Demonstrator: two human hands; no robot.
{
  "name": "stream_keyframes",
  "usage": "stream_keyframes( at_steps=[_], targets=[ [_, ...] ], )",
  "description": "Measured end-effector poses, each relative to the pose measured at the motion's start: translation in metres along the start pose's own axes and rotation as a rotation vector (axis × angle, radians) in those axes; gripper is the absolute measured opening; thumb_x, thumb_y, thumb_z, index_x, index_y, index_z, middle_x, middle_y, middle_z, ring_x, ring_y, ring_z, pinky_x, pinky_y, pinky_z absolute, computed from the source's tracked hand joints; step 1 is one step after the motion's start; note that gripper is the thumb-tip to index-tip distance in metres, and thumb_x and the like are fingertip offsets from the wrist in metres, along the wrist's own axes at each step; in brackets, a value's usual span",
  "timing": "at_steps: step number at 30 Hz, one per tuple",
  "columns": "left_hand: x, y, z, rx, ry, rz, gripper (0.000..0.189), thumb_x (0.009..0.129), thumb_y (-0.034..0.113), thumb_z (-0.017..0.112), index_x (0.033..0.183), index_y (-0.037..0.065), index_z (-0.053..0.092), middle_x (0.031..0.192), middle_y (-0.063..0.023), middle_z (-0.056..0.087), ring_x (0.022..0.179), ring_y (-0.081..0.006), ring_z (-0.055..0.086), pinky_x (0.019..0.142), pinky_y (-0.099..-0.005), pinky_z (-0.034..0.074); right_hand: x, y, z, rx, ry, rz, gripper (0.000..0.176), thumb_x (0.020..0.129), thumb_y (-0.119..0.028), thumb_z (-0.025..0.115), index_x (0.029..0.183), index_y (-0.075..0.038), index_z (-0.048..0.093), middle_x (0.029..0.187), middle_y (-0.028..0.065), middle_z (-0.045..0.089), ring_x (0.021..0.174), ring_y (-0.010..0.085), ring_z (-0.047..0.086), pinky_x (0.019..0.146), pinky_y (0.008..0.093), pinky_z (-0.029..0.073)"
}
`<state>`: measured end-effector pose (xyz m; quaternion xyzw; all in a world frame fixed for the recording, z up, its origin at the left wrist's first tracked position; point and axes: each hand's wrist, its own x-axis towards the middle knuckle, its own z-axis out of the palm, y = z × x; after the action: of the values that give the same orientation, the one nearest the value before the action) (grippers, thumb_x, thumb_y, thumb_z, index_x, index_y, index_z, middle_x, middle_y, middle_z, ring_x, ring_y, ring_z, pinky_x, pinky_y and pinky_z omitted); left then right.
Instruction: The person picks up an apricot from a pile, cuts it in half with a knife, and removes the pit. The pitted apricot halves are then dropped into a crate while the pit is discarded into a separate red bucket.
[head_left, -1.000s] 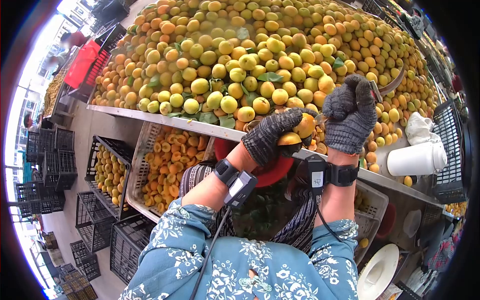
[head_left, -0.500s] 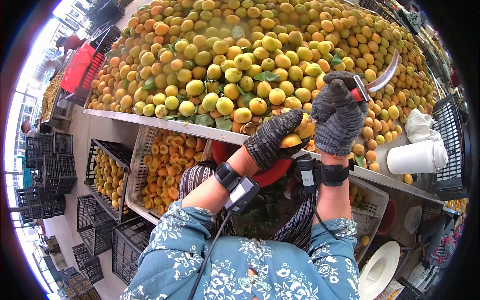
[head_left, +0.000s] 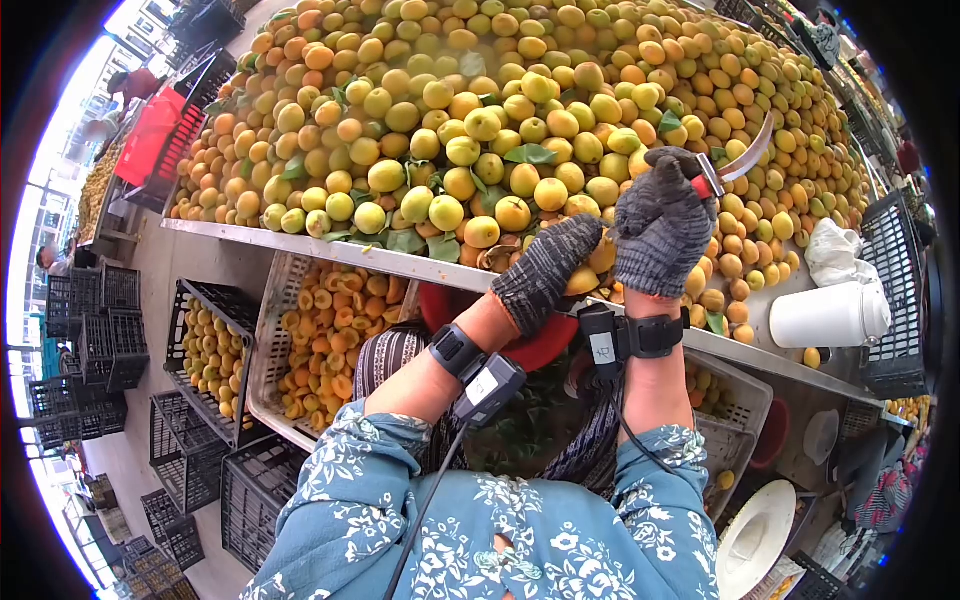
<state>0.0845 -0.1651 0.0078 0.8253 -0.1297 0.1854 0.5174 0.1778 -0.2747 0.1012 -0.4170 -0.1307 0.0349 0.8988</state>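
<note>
My left hand [head_left: 548, 272], in a dark knitted glove, grips an orange apricot [head_left: 590, 272] at the front edge of a big pile of apricots [head_left: 520, 110]. My right hand [head_left: 660, 232], gloved too, presses against the same fruit and holds a curved knife [head_left: 738, 163] with a red handle, blade pointing up and right. Both wrists carry black strapped devices with cables. The fruit is largely hidden between the two gloves.
A metal table rim [head_left: 330, 250] fronts the pile. Below it a white crate [head_left: 325, 335] holds halved apricots, and a black crate [head_left: 212, 345] holds whole ones. A red bowl [head_left: 540, 345] sits under my hands. A white jug [head_left: 830, 315] stands right. Stacked black crates [head_left: 90, 340] are far left.
My right hand rose and turned, bringing the knife blade from low behind the hand up into view; both hands shifted slightly up and left with the apricot.
</note>
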Motion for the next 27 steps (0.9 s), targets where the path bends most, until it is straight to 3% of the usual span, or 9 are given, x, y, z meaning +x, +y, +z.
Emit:
stream_keyframes(
  at_steps=[5,8,11,14,15,18,24,25,27],
  targets=[
    [0.004,0.014,-0.009,0.158,-0.020,0.102,0.051,0.086,0.012,0.062,0.132,-0.002,0.046,0.132,-0.0208,0.051,0.126,-0.0370,0.045,0.107,-0.0416,0.034,0.006,0.007,-0.009,0.259,0.026,0.113,0.013,0.082,-0.014,0.071,0.085,-0.004,0.063,0.054,-0.0015,0.049,0.036,0.0072,0.040,0.032,0.0218,0.028],
    [0.008,0.011,-0.004,0.268,-0.035,0.113,0.052,0.084,0.010,0.063,0.132,-0.002,0.046,0.131,-0.0206,0.051,0.125,-0.0369,0.045,0.107,-0.0412,0.034,-0.009,-0.001,0.008,-0.099,0.053,0.044,0.009,0.078,-0.009,0.074,0.082,-0.006,0.066,0.064,-0.0049,0.055,0.048,0.0033,0.044,0.042,0.0192,0.032],
    [0.003,0.003,-0.002,0.107,-0.008,0.056,0.054,0.082,0.008,0.063,0.132,-0.002,0.046,0.129,-0.0206,0.052,0.123,-0.0363,0.047,0.106,-0.0405,0.035,-0.008,0.009,0.009,-0.137,0.008,-0.035,0.013,0.074,-0.006,0.076,0.084,-0.005,0.067,0.074,-0.0031,0.061,0.057,0.0052,0.050,0.051,0.0181,0.037],
    [-0.002,0.006,0.000,0.164,0.080,0.096,0.053,0.080,0.007,0.065,0.129,-0.001,0.048,0.125,-0.0189,0.055,0.119,-0.0346,0.051,0.102,-0.0395,0.039,-0.003,0.013,0.001,-0.040,0.016,0.026,0.011,0.081,-0.009,0.071,0.089,-0.004,0.067,0.076,-0.0013,0.062,0.058,0.0062,0.053,0.051,0.0186,0.040],
    [-0.002,-0.001,0.000,0.082,0.007,-0.014,0.051,0.078,0.006,0.068,0.126,0.001,0.051,0.121,-0.0175,0.057,0.116,-0.0332,0.054,0.098,-0.0388,0.042,0.004,0.018,-0.008,-0.026,0.070,0.017,0.011,0.083,-0.013,0.070,0.089,-0.005,0.065,0.067,-0.0020,0.058,0.051,0.0063,0.050,0.044,0.0190,0.037],
    [0.002,0.013,-0.002,0.253,0.095,0.100,0.051,0.076,0.010,0.074,0.122,0.001,0.053,0.117,-0.0171,0.060,0.111,-0.0314,0.057,0.095,-0.0379,0.045,0.004,0.008,-0.012,0.098,0.105,0.180,0.018,0.086,-0.023,0.068,0.089,-0.006,0.061,0.052,-0.0066,0.036,0.039,0.0069,0.034,0.037,0.0231,0.027],
    [0.002,0.009,-0.001,0.181,0.081,0.040,0.052,0.075,0.011,0.076,0.122,0.001,0.054,0.114,-0.0173,0.062,0.106,-0.0313,0.061,0.092,-0.0374,0.048,0.005,0.011,-0.020,0.259,0.153,0.272,0.018,0.087,-0.024,0.066,0.086,-0.007,0.061,0.051,-0.0079,0.030,0.040,0.0069,0.028,0.039,0.0249,0.024],
    [0.004,0.016,-0.003,0.119,0.057,-0.049,0.051,0.075,0.010,0.075,0.121,0.000,0.055,0.112,-0.0167,0.063,0.105,-0.0310,0.062,0.091,-0.0370,0.049,0.007,0.014,-0.024,0.039,0.000,0.116,0.016,0.087,-0.023,0.066,0.086,-0.008,0.061,0.051,-0.0079,0.030,0.040,0.0069,0.028,0.040,0.0249,0.024],
    [0.007,0.027,-0.002,0.144,0.106,0.018,0.051,0.075,0.011,0.076,0.121,0.000,0.055,0.112,-0.0168,0.063,0.105,-0.0307,0.062,0.091,-0.0370,0.049,0.009,0.014,-0.033,0.206,-0.049,0.200,0.016,0.087,-0.023,0.065,0.086,-0.008,0.061,0.051,-0.0078,0.030,0.040,0.0070,0.027,0.040,0.0251,0.024]
  ],
)
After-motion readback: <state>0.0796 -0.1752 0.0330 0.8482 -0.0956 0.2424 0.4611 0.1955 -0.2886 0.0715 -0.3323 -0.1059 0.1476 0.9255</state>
